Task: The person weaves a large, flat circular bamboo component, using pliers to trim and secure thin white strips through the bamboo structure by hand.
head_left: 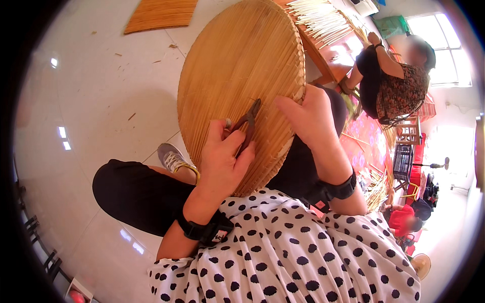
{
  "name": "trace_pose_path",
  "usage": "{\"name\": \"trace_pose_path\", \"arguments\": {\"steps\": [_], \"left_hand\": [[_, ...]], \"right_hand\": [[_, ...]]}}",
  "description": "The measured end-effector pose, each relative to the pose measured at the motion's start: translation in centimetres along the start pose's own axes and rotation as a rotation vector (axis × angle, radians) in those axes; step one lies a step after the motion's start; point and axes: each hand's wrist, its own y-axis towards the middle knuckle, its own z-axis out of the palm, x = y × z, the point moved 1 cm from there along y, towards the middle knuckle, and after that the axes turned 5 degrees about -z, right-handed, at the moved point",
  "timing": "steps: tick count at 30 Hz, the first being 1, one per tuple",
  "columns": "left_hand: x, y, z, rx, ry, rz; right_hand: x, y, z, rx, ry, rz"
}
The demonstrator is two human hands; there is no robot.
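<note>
A large round woven panel [232, 65], made of tan bamboo or straw strips with a stitched rim, rests tilted over my lap. My left hand [225, 159] is closed round the handles of dark metal pliers [247, 123]. The jaws of the pliers point away from me and lie against the panel's face, near a short raised strip end. At the panel's right edge my right hand [312, 118] grips the rim, thumb on the face; its other fingers are hidden behind.
A flat wooden board [160, 14] lies on the tiled floor at the far left, with scattered strip scraps nearby. Pale sticks [323, 20] cover a table at the far right. Beside it a person [396, 81] sits; another person in red [401, 219] is further right.
</note>
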Motion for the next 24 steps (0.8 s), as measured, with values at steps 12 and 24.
{"name": "trace_pose_path", "arguments": {"steps": [12, 24], "left_hand": [[0.6, -0.2, 1.4, -0.02, 0.005, 0.033], [1.5, 0.1, 2.4, -0.071, 0.003, 0.15]], "right_hand": [[-1.0, 0.5, 0.2, -0.034, 0.104, -0.11], [-1.2, 1.8, -0.3, -0.017, 0.135, 0.076]]}}
